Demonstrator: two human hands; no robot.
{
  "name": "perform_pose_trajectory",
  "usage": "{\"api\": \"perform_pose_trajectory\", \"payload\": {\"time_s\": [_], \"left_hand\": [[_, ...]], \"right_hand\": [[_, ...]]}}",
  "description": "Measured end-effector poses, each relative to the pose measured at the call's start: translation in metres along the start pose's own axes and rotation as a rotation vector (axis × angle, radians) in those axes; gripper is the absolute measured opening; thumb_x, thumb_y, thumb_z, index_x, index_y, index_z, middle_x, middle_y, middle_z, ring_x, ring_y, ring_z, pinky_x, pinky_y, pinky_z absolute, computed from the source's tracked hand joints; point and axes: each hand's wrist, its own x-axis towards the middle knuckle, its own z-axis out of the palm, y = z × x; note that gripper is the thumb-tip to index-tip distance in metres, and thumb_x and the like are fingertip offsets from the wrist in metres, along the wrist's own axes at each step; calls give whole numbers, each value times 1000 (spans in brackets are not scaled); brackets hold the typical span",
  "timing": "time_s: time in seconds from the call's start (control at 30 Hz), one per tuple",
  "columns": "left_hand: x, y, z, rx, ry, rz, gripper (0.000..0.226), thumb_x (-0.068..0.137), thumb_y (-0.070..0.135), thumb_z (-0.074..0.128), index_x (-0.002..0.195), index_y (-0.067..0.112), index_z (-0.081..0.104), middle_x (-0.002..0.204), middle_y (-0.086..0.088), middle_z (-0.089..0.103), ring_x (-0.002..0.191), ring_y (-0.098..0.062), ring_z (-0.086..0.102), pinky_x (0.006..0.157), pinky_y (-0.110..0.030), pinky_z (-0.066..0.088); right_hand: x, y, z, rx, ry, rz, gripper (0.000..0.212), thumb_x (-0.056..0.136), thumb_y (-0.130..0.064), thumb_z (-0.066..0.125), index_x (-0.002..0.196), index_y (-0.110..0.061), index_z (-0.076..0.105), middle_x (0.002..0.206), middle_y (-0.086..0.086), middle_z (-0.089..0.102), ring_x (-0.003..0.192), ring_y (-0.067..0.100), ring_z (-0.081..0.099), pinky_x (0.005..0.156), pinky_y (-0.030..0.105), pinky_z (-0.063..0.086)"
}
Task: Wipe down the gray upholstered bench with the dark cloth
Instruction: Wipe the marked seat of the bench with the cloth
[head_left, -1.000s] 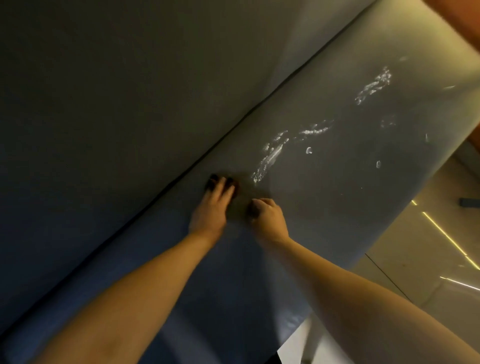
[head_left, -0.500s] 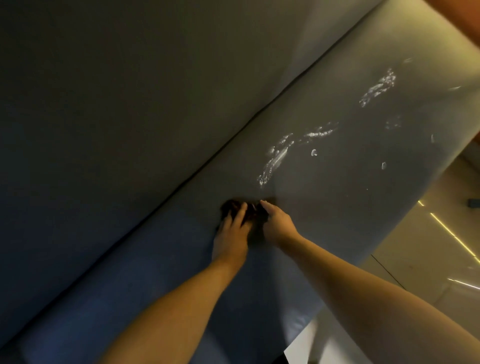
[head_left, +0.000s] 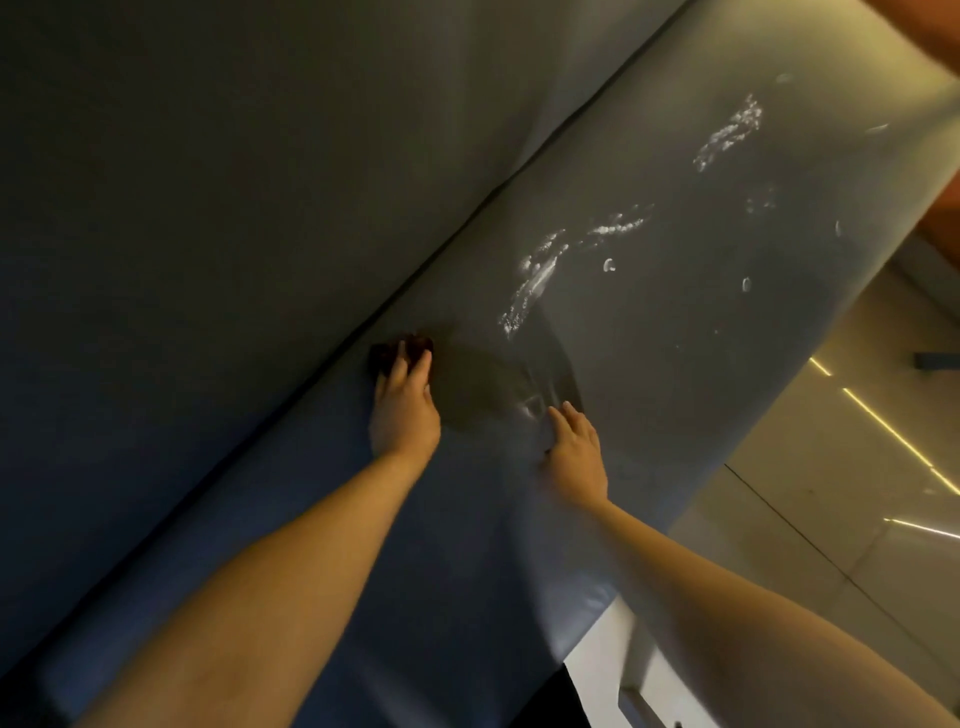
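The left hand lies palm down with its fingers stretched forward and close together, the fingertips pressing on the dark cloth; nothing shows them curling round it. The cloth is a small bunched wad, nearly black with a rough, crumpled look, and it sits on the bench seat right against the seam where the seat meets the backrest. The right hand is flat too, fingers straight and slightly fanned, resting on the seat well apart from the cloth and holding nothing; just past its fingertips the covering is pushed into a small pucker with creases running out from it. Between the two hands lies a darker patch on the seat (whether damp or only shadow cannot be told). The seat is a long, smooth gray pad with a faint sheen, running diagonally from lower left to upper right and rounding over at its front edge; the backrest is a darker, matte gray panel. Farther along the seat, beyond the hands, are white foamy streaks and a second cluster nearer the far end, with a few small separate flecks beside them. To the right of the bench, pale glossy floor tiles carry thin bright lines of reflected light.
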Motion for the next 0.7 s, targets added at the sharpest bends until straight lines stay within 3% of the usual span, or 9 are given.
{"api": "perform_pose_trajectory", "payload": {"time_s": [0.07, 0.2, 0.27, 0.4, 0.47, 0.53, 0.6, 0.7], "left_hand": [[-16, 18, 20, 28, -2, 47, 48, 104, 12, 44, 150, 24, 47, 166, 1, 23, 148, -31, 25, 116, -37, 31], [-70, 55, 69, 46, -200, 202, 60, 99, 5, 42, 154, 30, 39, 168, 6, 15, 151, -28, 17, 113, -39, 36], [-93, 66, 88, 17, -270, 233, 60, 100, 4, 42, 154, 29, 38, 167, 7, 16, 152, -26, 16, 112, -39, 36], [-97, 65, 89, -79, -433, 300, 47, 105, 25, 39, 152, 30, 44, 163, 4, 30, 148, -25, 28, 116, -32, 28], [-78, 58, 74, -80, -390, 363, 42, 105, 24, 44, 146, 24, 54, 159, -2, 38, 141, -30, 39, 113, -37, 34], [-57, 53, 60, -57, -219, 367, 41, 101, 11, 51, 141, 17, 59, 158, -10, 40, 135, -41, 45, 110, -45, 40], [-33, 56, 48, -55, -73, 272, 44, 101, 7, 49, 143, 17, 56, 161, -11, 34, 140, -43, 38, 114, -46, 35], [-12, 72, 52, -32, -77, 101, 46, 104, 9, 44, 148, 22, 50, 165, -3, 25, 148, -34, 25, 120, -38, 25]], "right_hand": [[-4, 0, 2, 145, 57, -8, 72, 89, 0, 54, 157, -16, 33, 167, 2, 20, 154, 22, 14, 122, 37, 23], [-14, 13, -5, 313, 191, 52, 69, 87, 6, 42, 152, -17, 42, 156, 5, 40, 142, 24, 38, 112, 36, 38], [-18, 23, -7, 282, 209, 106, 65, 89, 4, 43, 151, -14, 43, 156, 6, 40, 141, 26, 38, 113, 39, 39], [-30, 37, -5, 183, 116, 139, 66, 93, 1, 44, 156, -14, 35, 165, 3, 26, 150, 23, 26, 117, 35, 31], [-30, 37, -8, 164, 80, 149, 69, 93, -1, 43, 158, -19, 30, 167, -1, 22, 151, 20, 25, 117, 34, 30], [-30, 33, -13, 138, 47, 162, 67, 95, -5, 42, 159, -21, 28, 167, -3, 22, 150, 22, 29, 117, 36, 32], [-29, 29, -21, 99, 38, 150, 62, 98, -9, 42, 158, -20, 29, 164, 0, 30, 146, 27, 37, 114, 39, 36], [-26, 32, -30, 132, 10, 162, 56, 100, -11, 39, 155, -23, 35, 153, 5, 45, 135, 33, 47, 107, 41, 43]]}}
